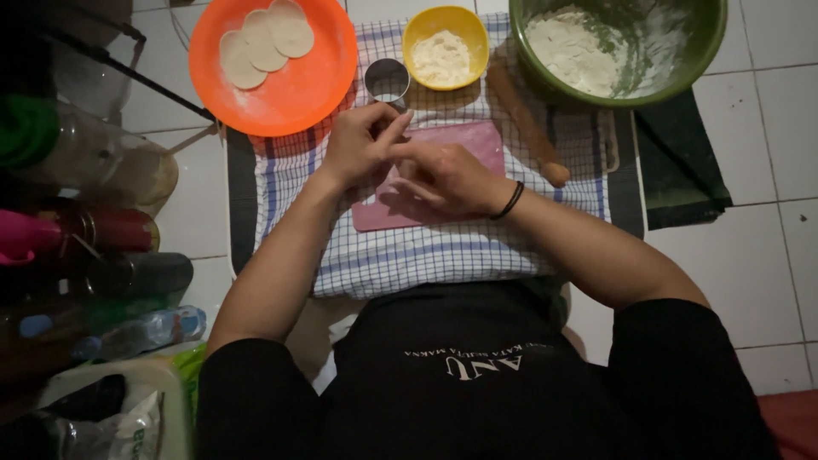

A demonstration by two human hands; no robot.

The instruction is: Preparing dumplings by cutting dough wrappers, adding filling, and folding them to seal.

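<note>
While both hands meet over the pink board (464,140), the work looks like pinching or folding a small piece of dough — best done, I judge, with light fingertip pressure and a dusting of flour so nothing sticks. Largest in view is the green bowl (704,51) at the far right, flour clinging to its inside. Next comes the checked cloth (409,255) spread on the tiled floor, then the orange plate (298,94) at the far left holding three dough rounds (264,38), overlapping. A wooden rolling pin (527,123) lies slanted just right of the board. A yellow bowl (422,38) of flour sits beyond the board, a small metal ring cutter (388,81) just beside it.

The left hand (358,145) is curled, fingers bent inward with one fingertip raised toward the cutter; the right hand (447,179) — a dark band at its wrist — lies palm down, fingers curved under. They touch. Whatever dough they pinch is hidden between them, just above the board, so I cannot tell its shape.
</note>
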